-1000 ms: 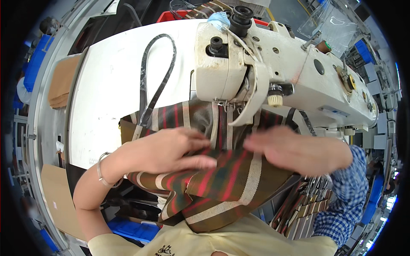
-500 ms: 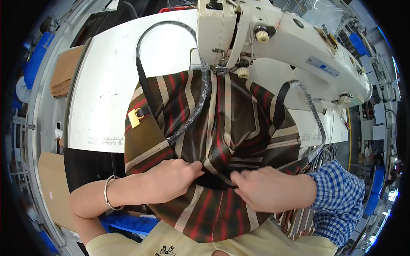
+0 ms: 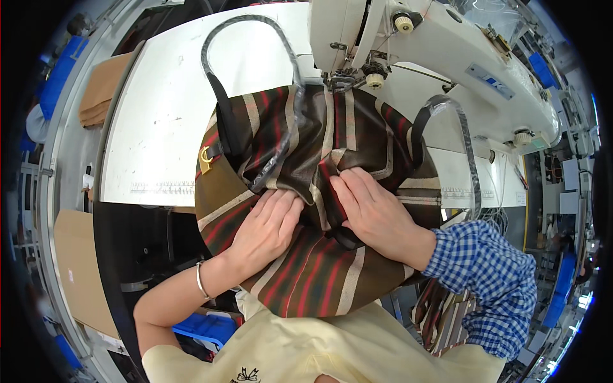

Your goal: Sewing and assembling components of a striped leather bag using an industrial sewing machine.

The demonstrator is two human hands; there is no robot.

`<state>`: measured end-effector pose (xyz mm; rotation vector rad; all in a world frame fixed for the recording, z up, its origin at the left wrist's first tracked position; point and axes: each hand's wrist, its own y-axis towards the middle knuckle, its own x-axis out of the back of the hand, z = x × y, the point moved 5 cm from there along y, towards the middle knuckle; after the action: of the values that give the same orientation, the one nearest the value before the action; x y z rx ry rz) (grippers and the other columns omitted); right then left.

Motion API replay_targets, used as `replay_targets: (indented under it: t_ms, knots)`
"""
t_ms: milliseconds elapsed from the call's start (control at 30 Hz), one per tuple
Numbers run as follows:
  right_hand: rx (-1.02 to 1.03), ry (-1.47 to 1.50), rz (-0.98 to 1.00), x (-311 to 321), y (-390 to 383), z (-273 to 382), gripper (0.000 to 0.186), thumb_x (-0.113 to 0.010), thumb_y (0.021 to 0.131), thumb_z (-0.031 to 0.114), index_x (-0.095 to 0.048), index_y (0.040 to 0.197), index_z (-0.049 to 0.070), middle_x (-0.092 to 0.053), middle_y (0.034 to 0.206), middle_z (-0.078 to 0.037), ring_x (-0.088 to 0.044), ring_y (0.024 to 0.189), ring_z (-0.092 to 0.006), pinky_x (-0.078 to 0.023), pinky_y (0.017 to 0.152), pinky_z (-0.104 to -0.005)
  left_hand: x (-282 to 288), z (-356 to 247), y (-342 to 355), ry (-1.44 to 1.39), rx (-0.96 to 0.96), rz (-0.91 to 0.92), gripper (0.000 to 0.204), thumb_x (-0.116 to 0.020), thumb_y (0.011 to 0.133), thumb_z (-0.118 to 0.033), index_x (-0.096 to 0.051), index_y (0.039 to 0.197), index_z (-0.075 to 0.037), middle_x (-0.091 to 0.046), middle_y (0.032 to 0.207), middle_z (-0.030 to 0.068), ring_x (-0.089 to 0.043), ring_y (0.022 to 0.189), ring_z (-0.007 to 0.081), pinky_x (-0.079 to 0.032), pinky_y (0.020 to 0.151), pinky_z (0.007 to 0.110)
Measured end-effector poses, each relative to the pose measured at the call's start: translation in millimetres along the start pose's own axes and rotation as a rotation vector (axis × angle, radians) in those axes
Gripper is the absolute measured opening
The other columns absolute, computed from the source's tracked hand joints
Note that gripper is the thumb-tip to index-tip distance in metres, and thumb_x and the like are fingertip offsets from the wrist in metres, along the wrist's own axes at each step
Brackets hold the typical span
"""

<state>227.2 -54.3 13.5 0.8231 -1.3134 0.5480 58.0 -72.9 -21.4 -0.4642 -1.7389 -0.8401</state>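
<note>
A brown striped bag [image 3: 319, 271], with red and cream bands, lies across the table edge in front of me. Its far edge is under the head of a white sewing machine [image 3: 440, 51], at the presser foot [image 3: 341, 80]. My left hand [image 3: 271, 220] grips the bag's bunched rim, fingers pressed together over it and thumb hidden. On the right side of the opening, my right hand [image 3: 377, 210] holds a raised fold under long fingers. Two film-wrapped handles [image 3: 252, 18] arch outward from the bag. A gold-coloured metal fitting [image 3: 205, 161] sits at its left side.
The white tabletop [image 3: 153, 121] carries a printed ruler strip. Brown folded pieces [image 3: 105, 89] lie to the left, above a cardboard sheet [image 3: 83, 268]. A blue bin [image 3: 207, 327] is below my left arm. More striped fabric [image 3: 447, 319] hangs by my right sleeve.
Both hands have moved forward toward the machine and flattened onto the bag's rim and folds. The bag has shifted away from me, with its near edge farther forward.
</note>
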Motion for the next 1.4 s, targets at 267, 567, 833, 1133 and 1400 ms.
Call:
replay_targets:
  t_ms: [267, 567, 833, 1133, 1400]
  knots:
    - [-0.083, -0.268, 0.055, -20, -13, -3, 0.052, -0.052, 0.081, 0.011, -0.054, 0.126, -0.014, -0.051, 0.134, -0.026, -0.047, 0.13, -0.0375, -0.037, 0.113, -0.0428, -14, 1, -10, 0.046, 0.059, -0.279, 0.042, -0.066, 0.08, -0.004, -0.057, 0.12, 0.009, -0.055, 0.123, 0.0201, -0.058, 0.111, 0.0343, -0.05, 0.097, 0.044]
    - [-0.014, -0.326, 0.031, -22, -12, -2, 0.048, -0.055, 0.076, 0.014, -0.062, 0.117, -0.012, -0.058, 0.126, -0.026, -0.055, 0.123, -0.0357, -0.039, 0.111, -0.0419, -2, -8, -1, 0.217, 0.001, -0.252, 0.027, -0.062, 0.078, -0.001, -0.068, 0.103, 0.006, -0.069, 0.11, 0.0209, -0.068, 0.106, 0.0313, -0.054, 0.09, 0.04]
    - [0.009, 0.358, 0.551, 59, -18, -37, 0.029, -0.067, 0.072, 0.007, -0.069, 0.101, 0.002, -0.069, 0.095, -0.014, -0.066, 0.087, -0.032, -0.054, 0.079, -0.039, 122, 8, 27, -0.118, -0.286, 0.251, 0.017, -0.066, 0.066, -0.008, -0.064, 0.081, -0.001, -0.061, 0.071, 0.0084, -0.063, 0.068, 0.0257, -0.051, 0.065, 0.036]
    - [0.01, 0.144, 0.608, 27, 15, -26, 0.041, -0.077, 0.072, 0.04, -0.068, 0.087, 0.003, -0.065, 0.068, -0.014, -0.065, 0.067, -0.0354, -0.051, 0.062, -0.044, 84, 41, 38, -0.288, -0.128, 0.815, 0.048, -0.074, 0.078, -0.021, -0.056, 0.114, 0.005, -0.065, 0.072, 0.0183, -0.066, 0.073, 0.0383, -0.052, 0.065, 0.044]
    - [0.431, 0.277, 0.293, 61, 15, -47, 0.045, -0.069, 0.071, 0.01, -0.067, 0.114, 0.001, -0.07, 0.089, -0.013, -0.066, 0.09, -0.0317, -0.036, 0.105, -0.0494, 130, 19, 84, -0.168, -0.623, 0.374, 0.039, -0.057, 0.088, -0.012, -0.062, 0.125, -0.002, -0.067, 0.098, 0.0233, -0.067, 0.081, 0.0354, -0.054, 0.073, 0.04]
